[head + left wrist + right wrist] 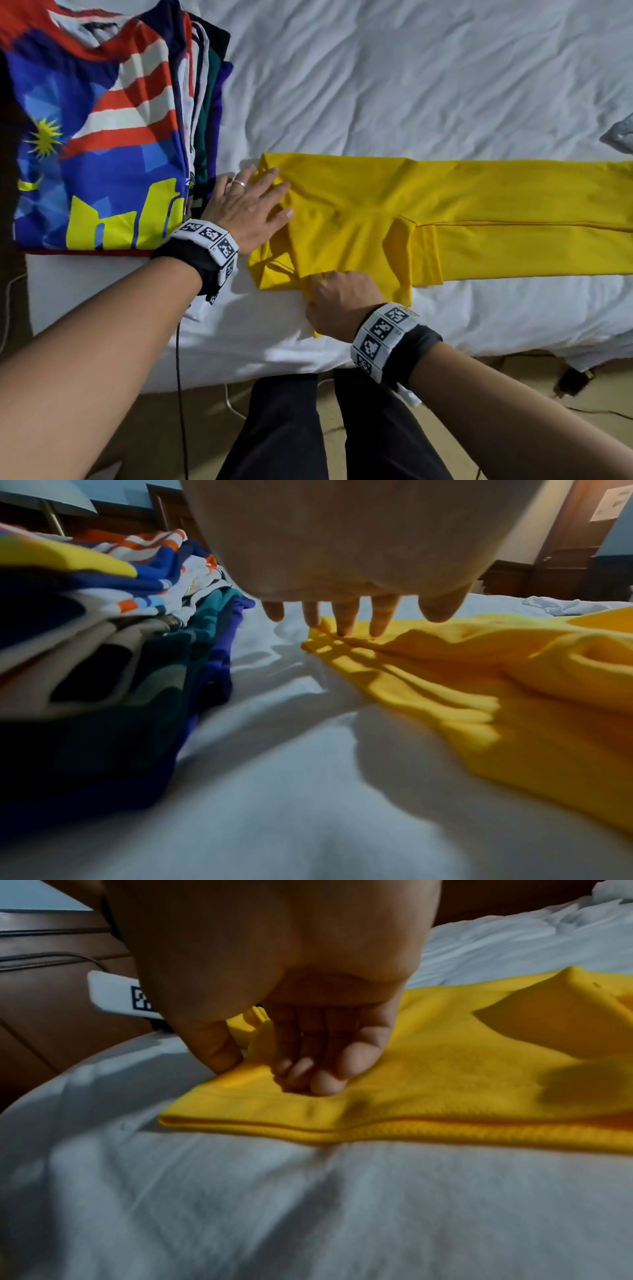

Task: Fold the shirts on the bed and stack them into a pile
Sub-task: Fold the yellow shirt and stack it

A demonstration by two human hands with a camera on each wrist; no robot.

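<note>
A yellow shirt [376,192] [479,683] [445,1056] lies on the white bed sheet [376,85], folded into a long band that runs off to the right. My left hand [263,195] [342,620] lies flat with spread fingers on the shirt's left end. My right hand [318,294] [260,1066] is curled at the shirt's near edge, and a fold of yellow cloth is pinched between thumb and fingers. Just left of the yellow shirt stands a pile of folded shirts [102,137] [120,642], topped by a blue, red and white striped one.
A crumpled grey cloth [621,137] lies at the bed's right edge. The bed's near edge runs just in front of my legs [284,428]. A dark cable [180,394] hangs down to the floor on the left. A wooden door [565,534] stands beyond the bed.
</note>
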